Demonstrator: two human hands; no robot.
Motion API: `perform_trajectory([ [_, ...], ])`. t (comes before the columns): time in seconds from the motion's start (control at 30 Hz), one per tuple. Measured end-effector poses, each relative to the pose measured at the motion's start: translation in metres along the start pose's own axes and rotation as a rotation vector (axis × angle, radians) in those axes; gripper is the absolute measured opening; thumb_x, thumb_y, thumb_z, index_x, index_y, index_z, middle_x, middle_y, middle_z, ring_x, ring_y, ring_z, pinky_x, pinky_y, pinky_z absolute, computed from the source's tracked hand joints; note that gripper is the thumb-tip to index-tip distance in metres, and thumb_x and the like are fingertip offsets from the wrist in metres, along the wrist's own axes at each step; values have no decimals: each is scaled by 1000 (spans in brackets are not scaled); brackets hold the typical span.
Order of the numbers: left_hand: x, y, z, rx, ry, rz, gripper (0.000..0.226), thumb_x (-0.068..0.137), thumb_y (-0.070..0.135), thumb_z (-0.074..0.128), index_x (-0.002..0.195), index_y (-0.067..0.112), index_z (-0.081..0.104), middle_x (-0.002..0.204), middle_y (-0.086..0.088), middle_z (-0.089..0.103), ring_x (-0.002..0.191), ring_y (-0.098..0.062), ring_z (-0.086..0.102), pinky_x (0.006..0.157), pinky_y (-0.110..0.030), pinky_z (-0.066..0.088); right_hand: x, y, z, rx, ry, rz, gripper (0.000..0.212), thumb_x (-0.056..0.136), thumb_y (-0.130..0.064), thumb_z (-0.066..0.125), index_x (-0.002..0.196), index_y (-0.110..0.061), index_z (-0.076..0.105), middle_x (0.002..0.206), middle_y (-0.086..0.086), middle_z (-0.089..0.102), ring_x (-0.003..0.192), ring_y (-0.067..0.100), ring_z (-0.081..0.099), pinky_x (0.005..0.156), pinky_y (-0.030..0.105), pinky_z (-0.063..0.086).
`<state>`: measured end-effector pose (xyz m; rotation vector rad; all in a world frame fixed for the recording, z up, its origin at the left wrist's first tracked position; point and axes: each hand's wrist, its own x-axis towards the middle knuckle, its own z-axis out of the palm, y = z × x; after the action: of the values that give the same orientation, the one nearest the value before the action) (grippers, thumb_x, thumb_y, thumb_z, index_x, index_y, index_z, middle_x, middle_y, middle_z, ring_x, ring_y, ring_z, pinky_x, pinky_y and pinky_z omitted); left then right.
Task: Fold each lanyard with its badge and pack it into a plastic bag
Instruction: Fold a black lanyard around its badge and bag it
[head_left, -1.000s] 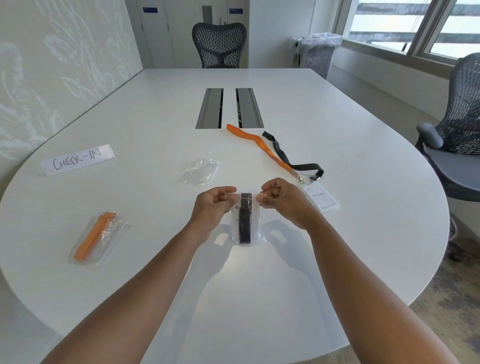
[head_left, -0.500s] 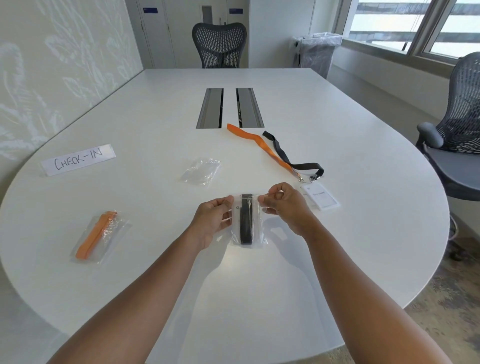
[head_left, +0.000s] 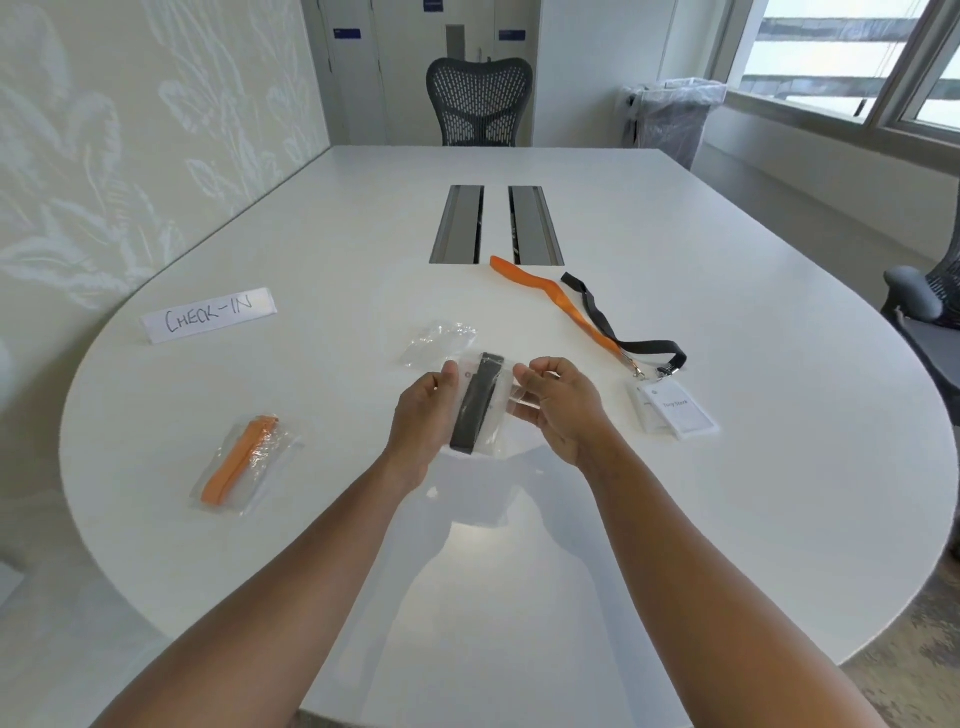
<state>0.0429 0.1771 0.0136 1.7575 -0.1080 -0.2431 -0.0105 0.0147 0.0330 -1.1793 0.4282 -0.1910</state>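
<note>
I had the bag (head_left: 480, 408) with the folded black lanyard (head_left: 475, 402) held up between my hands, just above the surface (head_left: 675, 519). My left hand (head_left: 423, 415) was pinching the bag's left edge, thumb up near its top corner. My right hand (head_left: 558, 402) was closed on the right side, fingers curled over the clear plastic near the mouth. The strap sat lengthwise inside, a little tilted, its top end close to the opening. I could not tell whether the mouth was sealed or whether a badge was in there with it.

What worried me was that top end. If it lay across the opening, the closure would likely catch on the fabric and not shut. Thin plastic is slippery, so a loose pinch could let the bag twist and the folded strap slide out and spring open.

Just beyond my left hand lay an empty bag (head_left: 439, 343), crumpled. Well off to the left of my left hand was a packed bag (head_left: 244, 465) holding a folded orange lanyard (head_left: 236, 462). To the right of my right hand lay two badges (head_left: 675, 413), overlapping, clipped to a loose orange lanyard (head_left: 556, 304) and a loose black lanyard (head_left: 618, 332) stretching away. Those two were not yet folded, and I could see only one spare bag for them. Far beyond the left hand stood a sign (head_left: 208, 314) reading CHECK-IN.
</note>
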Motion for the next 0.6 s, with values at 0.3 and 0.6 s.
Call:
perform_trajectory([
  [0.3, 1, -10, -51, 23, 189, 109, 33, 102, 44, 52, 88, 15, 62, 76, 3, 56, 67, -11, 48, 63, -26, 37, 0, 23, 48, -184, -129, 94, 24, 96, -24, 65, 101, -1, 60, 97, 13, 68, 79, 24, 69, 75, 35, 62],
  [0.6, 5, -21, -107, 30, 307, 17, 36, 95, 45, 62, 71, 19, 64, 64, 8, 53, 64, -14, 46, 63, -30, 35, 5, 41, 101, -227, -141, 45, 21, 102, -22, 54, 89, -6, 52, 94, 12, 69, 63, 22, 70, 67, 36, 61],
])
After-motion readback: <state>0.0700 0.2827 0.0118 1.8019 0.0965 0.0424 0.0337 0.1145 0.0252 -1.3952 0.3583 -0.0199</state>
